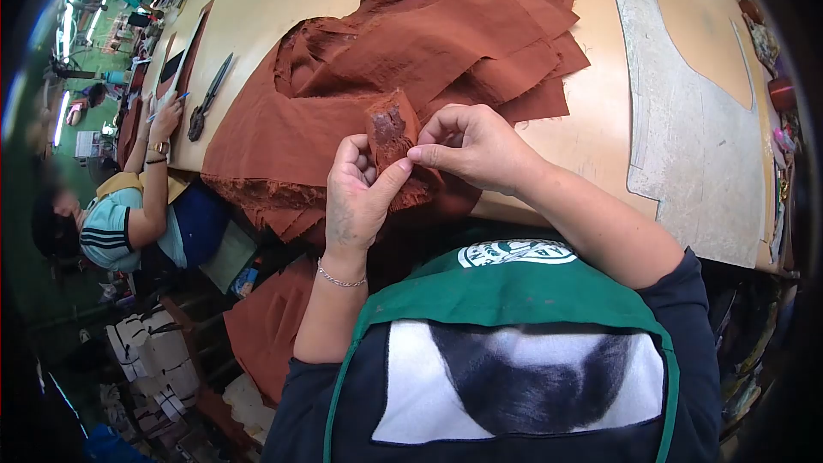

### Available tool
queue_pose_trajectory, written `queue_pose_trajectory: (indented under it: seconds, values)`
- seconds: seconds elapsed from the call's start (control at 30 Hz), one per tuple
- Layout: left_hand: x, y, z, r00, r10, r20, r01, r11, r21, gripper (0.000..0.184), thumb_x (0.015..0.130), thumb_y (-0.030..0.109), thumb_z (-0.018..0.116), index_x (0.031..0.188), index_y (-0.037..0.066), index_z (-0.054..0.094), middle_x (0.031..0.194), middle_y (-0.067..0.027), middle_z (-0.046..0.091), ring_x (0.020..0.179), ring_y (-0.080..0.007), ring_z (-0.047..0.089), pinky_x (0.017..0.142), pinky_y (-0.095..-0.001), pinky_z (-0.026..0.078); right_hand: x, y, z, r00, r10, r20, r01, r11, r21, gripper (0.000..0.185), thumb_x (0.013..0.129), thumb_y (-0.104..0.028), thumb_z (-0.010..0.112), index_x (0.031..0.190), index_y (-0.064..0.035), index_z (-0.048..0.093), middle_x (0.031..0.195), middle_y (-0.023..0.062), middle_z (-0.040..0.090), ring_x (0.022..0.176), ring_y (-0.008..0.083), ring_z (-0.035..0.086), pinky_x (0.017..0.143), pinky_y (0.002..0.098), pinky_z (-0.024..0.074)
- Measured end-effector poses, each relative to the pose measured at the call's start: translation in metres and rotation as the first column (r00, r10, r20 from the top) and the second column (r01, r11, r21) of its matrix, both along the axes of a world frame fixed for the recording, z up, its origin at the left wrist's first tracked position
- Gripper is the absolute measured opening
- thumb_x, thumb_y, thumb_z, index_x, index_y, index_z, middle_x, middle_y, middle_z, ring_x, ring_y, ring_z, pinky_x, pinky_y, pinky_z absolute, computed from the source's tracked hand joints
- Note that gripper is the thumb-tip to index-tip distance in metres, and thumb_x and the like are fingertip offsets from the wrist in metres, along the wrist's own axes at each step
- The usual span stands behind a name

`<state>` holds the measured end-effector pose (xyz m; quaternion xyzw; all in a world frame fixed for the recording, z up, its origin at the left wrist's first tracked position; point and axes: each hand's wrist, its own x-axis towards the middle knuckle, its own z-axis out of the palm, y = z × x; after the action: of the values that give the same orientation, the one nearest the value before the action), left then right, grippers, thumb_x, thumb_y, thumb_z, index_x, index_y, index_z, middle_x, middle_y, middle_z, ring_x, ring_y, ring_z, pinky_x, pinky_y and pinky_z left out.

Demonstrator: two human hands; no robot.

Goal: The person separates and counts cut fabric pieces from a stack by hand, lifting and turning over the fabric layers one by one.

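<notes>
My left hand (353, 197), with a chain bracelet at the wrist, grips a bunched edge of rust-brown fabric (395, 141) between thumb and fingers. This held part stands up from the stack and carries a dark, shiny patch. My right hand (467, 144) pinches the same fabric edge with thumb and forefinger, close to the left thumb. Beyond both hands, a pile of rust-brown fabric layers (480, 30) with frayed edges spreads over the table (591, 141). Whatever lies between the right fingertips is too small to make out.
Scissors (210, 94) lie left of the pile. A large grey pattern sheet (686, 120) covers the right side. At the far left, a person in a light blue shirt (116, 223) leans at the table edge. More rust fabric (270, 326) hangs below.
</notes>
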<state>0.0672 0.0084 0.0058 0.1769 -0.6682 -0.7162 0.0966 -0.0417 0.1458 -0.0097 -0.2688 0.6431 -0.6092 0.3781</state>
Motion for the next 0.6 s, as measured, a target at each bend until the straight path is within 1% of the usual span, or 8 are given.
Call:
queue_pose_trajectory:
  seconds: [0.1, 0.23, 0.3, 0.4, 0.5, 0.53, 0.6]
  values:
    - [-0.001, 0.003, 0.001, 1.000, -0.004, 0.000, 0.004, 0.999, -0.033, 0.031, 0.078, 0.001, 0.064, 0.102, -0.002, 0.045, 0.095, -0.0094, 0.057, 0.083, -0.0097, 0.057, 0.074, -0.0217, 0.048, 0.000, 0.001, 0.000, 0.999, -0.003, 0.051, 0.003, 1.000, 0.001, 0.014, 0.080, -0.013, 0.066, 0.080, -0.0010, 0.059, 0.071, -0.0001, 0.059, 0.063, 0.0045, 0.052, 0.054, 0.0193, 0.0418]
    - [-0.002, 0.003, 0.002, 1.000, -0.016, 0.026, 0.017, 0.997, -0.074, 0.031, 0.078, 0.001, 0.064, 0.102, -0.002, 0.044, 0.094, -0.0092, 0.057, 0.083, -0.0094, 0.056, 0.073, -0.0217, 0.048, -0.002, 0.002, -0.003, 0.991, -0.010, 0.137, 0.016, 0.999, -0.048, 0.011, 0.081, -0.011, 0.064, 0.081, -0.0006, 0.059, 0.074, 0.0004, 0.059, 0.066, 0.0051, 0.053, 0.058, 0.0197, 0.0435]
    - [-0.003, 0.003, 0.002, 1.000, -0.008, 0.018, 0.009, 0.998, -0.065, 0.031, 0.078, 0.002, 0.064, 0.102, -0.002, 0.044, 0.093, -0.0092, 0.057, 0.082, -0.0092, 0.056, 0.073, -0.0215, 0.048, -0.001, 0.001, -0.006, 0.987, -0.019, 0.162, 0.032, 0.996, -0.078, 0.011, 0.082, -0.010, 0.063, 0.083, -0.0004, 0.058, 0.075, 0.0005, 0.058, 0.068, 0.0056, 0.053, 0.061, 0.0201, 0.0443]
    - [-0.004, 0.005, 0.002, 1.000, 0.000, 0.013, 0.001, 0.998, -0.063, 0.032, 0.078, 0.002, 0.065, 0.101, -0.002, 0.044, 0.093, -0.0091, 0.058, 0.080, -0.0088, 0.056, 0.071, -0.0207, 0.048, 0.001, -0.001, -0.013, 0.994, -0.052, 0.100, 0.064, 0.991, -0.115, 0.010, 0.083, -0.009, 0.061, 0.086, -0.0003, 0.057, 0.077, 0.0006, 0.057, 0.069, 0.0063, 0.053, 0.064, 0.0208, 0.0452]
    - [-0.004, 0.007, 0.004, 1.000, 0.003, 0.029, -0.001, 0.998, -0.070, 0.033, 0.077, 0.003, 0.066, 0.101, -0.002, 0.044, 0.091, -0.0089, 0.058, 0.077, -0.0082, 0.057, 0.068, -0.0198, 0.049, 0.002, -0.003, -0.012, 0.990, -0.072, 0.121, 0.085, 0.991, -0.108, 0.010, 0.083, -0.008, 0.060, 0.088, -0.0003, 0.055, 0.081, 0.0006, 0.056, 0.071, 0.0067, 0.053, 0.064, 0.0207, 0.0448]
    - [-0.004, 0.008, 0.004, 0.999, 0.002, 0.037, 0.000, 0.997, -0.072, 0.034, 0.077, 0.003, 0.067, 0.101, -0.002, 0.044, 0.091, -0.0089, 0.058, 0.076, -0.0080, 0.057, 0.067, -0.0195, 0.049, 0.002, -0.001, -0.008, 0.992, -0.059, 0.108, 0.065, 0.996, -0.058, 0.010, 0.084, -0.008, 0.060, 0.088, -0.0004, 0.055, 0.081, 0.0008, 0.056, 0.072, 0.0067, 0.053, 0.064, 0.0206, 0.0446]
    - [-0.004, 0.007, 0.004, 0.998, -0.006, 0.059, 0.014, 0.991, -0.130, 0.034, 0.077, 0.004, 0.067, 0.101, -0.002, 0.044, 0.091, -0.0087, 0.059, 0.075, -0.0078, 0.057, 0.066, -0.0192, 0.049, 0.000, 0.003, 0.004, 0.996, -0.031, 0.084, 0.027, 0.999, 0.043, 0.009, 0.084, -0.008, 0.059, 0.088, -0.0006, 0.055, 0.083, 0.0013, 0.056, 0.073, 0.0069, 0.052, 0.065, 0.0204, 0.0441]
